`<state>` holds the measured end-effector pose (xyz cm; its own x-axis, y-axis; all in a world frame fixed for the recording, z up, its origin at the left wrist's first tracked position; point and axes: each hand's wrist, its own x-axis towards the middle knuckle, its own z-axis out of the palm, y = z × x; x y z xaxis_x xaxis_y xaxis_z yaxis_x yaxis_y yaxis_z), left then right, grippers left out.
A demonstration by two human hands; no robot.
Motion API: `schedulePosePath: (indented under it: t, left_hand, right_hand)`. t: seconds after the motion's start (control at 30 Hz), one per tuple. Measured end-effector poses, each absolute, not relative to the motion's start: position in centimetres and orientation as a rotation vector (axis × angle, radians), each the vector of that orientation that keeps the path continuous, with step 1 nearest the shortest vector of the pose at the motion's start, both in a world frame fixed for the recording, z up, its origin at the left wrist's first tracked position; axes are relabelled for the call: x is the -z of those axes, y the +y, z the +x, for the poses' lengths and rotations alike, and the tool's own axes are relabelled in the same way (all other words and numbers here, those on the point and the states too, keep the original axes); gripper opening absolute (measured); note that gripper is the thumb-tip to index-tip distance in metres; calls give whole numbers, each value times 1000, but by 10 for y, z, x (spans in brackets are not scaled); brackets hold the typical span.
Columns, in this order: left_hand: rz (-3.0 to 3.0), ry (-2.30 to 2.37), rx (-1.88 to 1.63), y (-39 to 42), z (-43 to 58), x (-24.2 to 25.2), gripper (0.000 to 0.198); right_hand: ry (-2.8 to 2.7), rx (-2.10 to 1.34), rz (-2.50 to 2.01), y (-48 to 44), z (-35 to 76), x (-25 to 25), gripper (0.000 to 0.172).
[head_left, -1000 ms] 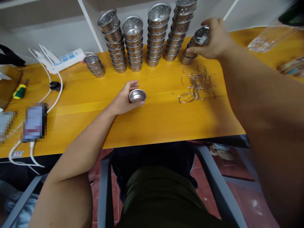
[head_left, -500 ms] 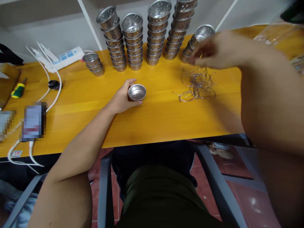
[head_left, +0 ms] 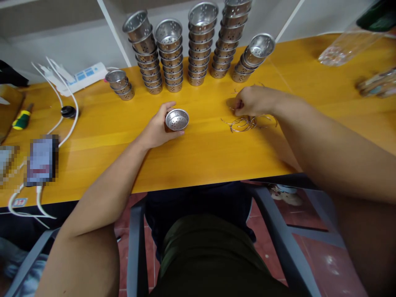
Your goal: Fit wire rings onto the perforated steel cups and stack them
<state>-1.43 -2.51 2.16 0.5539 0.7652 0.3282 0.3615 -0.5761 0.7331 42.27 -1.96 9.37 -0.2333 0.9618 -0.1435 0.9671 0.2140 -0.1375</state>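
Observation:
My left hand is wrapped around a small perforated metal cup, holding it upright on the wooden table with its open top showing. Over a tangled heap of thin curved metal wires is my right hand, fingers curled together and pointing down. Its fingertips touch or nearly touch the heap, part of which the hand covers. Whatever is pinched between those fingers is hidden.
Tall stacks of perforated cups line the table's back, with a short leaning stack at their right and another at their left. A phone, white cables, a power strip and a screwdriver lie left. A clear plastic jar lies right.
My right hand has come down and left, from beside the short leaning stack to the wire heap. The left hand still holds the cup in the same place.

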Motion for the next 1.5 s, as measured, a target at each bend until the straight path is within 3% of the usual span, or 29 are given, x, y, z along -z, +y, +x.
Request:
schedulePosePath:
  t: [0.27,0.37,0.5,0.67,0.77,0.83,0.97,1.07,1.17,1.37,1.5]
  left_hand:
    - [2211,922,-908,-24,-14,-23,132]
    - [2227,920,-941,-22,-13,-21,135]
    - [2239,943,-967,-22,-12,-20,130]
    - [2217,964,-1024,-20,-12,-21,115]
    - [2197,966,-1064,-17,-14,-19,108]
    - [2181,980,-1083,-15,-14,-18,108]
    - [2171,1024,-1102,-15,-14,-20,103]
    - [2170,1053,-1121,-18,-15,-23,98]
    - [2145,1044,-1154,-20,-15,-24,99]
    - [2113,1015,-1086,-18,-9,-16,121]
    - [2135,932,-1042,-21,-3,-13,117]
  right_hand:
    - [2304,293,1804,-32,377,-116,57]
    - [2469,412,1783,-37,375,-121,50]
    - [2730,754,1787,-41,366,-133,41]
    - [2830,1508,1837,-43,338,-136,44]
    - [2903,1717,1878,-45,323,-126,29]
    - [2975,1723,1938,-47,316,-116,24]
    - [2961,1761,2098,-45,311,-91,49]
    - [2938,1836,2095,-40,310,-77,56]
    - [2944,1812,2102,-38,308,-73,55]
    - [3069,1545,2112,-50,291,-77,50]
    - [3165,1411,2037,-58,278,-74,43]
